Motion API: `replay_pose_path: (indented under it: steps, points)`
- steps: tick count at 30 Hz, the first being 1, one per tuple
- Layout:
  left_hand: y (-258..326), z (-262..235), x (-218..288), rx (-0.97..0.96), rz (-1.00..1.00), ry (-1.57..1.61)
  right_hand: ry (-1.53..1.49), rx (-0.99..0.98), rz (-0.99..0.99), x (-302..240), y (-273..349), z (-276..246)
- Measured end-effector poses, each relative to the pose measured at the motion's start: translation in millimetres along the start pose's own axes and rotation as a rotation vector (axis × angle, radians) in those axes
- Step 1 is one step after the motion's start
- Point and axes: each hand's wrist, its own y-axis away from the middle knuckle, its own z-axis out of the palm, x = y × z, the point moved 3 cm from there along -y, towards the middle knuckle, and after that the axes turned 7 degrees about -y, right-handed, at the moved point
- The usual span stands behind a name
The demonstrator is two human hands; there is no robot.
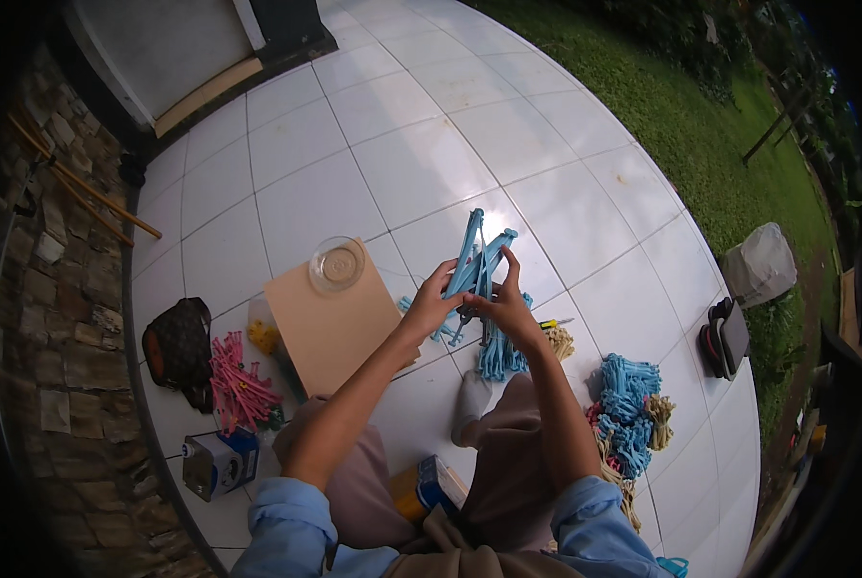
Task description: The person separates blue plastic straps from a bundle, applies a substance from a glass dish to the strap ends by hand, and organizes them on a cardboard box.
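Note:
In front of me, above the tiled floor, both hands hold a bundle of light-blue plastic sticks [477,265] with knobbed ends. My left hand [433,306] grips its lower left side, thumb toward the middle. My right hand [508,306] closes on the lower right side, with a finger reaching up along the sticks. Something small and dark shows under the fingers; I cannot make out what it is. Just below the hands lie more blue sticks [495,356] on the floor. Beside them are a yellow-handled screwdriver [554,324] and a cream-coloured bundle [560,344].
A tan board [330,332] carries a clear round dish [336,265]. To its left lie pink sticks [243,380], a brown bag [178,349] and a metal can [221,464]. Blue bundles [628,409] are heaped at right, near a dark case [725,337] and a white sack [760,264].

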Motion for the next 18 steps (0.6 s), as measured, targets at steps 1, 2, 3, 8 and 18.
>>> replay_pose_path:
  steps: [1,2,3,8,18]
  points:
    - [0.6,-1.6,4.3,-0.058,0.002,0.07,0.0,-0.002,0.0,-0.1,-1.1,-6.2]
    - [2.7,0.1,16.9,-0.073,-0.035,0.065,0.113,0.019,-0.031,0.5,-1.0,-20.2]
    - [2.8,-5.7,18.9,-0.071,-0.032,0.062,0.221,0.025,-0.066,-0.1,-2.1,-29.4]
    - [17.6,-10.0,38.4,-0.062,0.159,-0.324,0.272,0.063,-0.047,-17.7,1.8,-48.0]
    - [19.6,11.1,28.7,-0.167,-0.124,0.116,0.276,0.021,-0.247,-31.0,11.4,-6.6]
